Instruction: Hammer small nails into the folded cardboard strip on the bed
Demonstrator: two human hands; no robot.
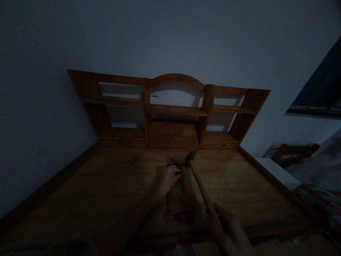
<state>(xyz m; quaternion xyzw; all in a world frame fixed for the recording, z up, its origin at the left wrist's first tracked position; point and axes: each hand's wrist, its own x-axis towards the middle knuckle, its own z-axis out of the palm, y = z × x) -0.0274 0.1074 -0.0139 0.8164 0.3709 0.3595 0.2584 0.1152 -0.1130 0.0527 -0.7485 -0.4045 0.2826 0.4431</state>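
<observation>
The right hand [226, 225] is dim and blurred, its wrist cut off by the bottom edge, and it hides the lower end of the wooden-handled hammer [201, 186]. The left hand [169, 176] covers part of the dotted packet [182, 199], and the shiny speck [183, 176] by its fingertips is too small to identify. The right edge crops the dark window [319, 85] and a blurred, multicoloured heap [319, 195].

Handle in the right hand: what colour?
Light brown: the handle in the right hand, seen in the dim head view.
</observation>
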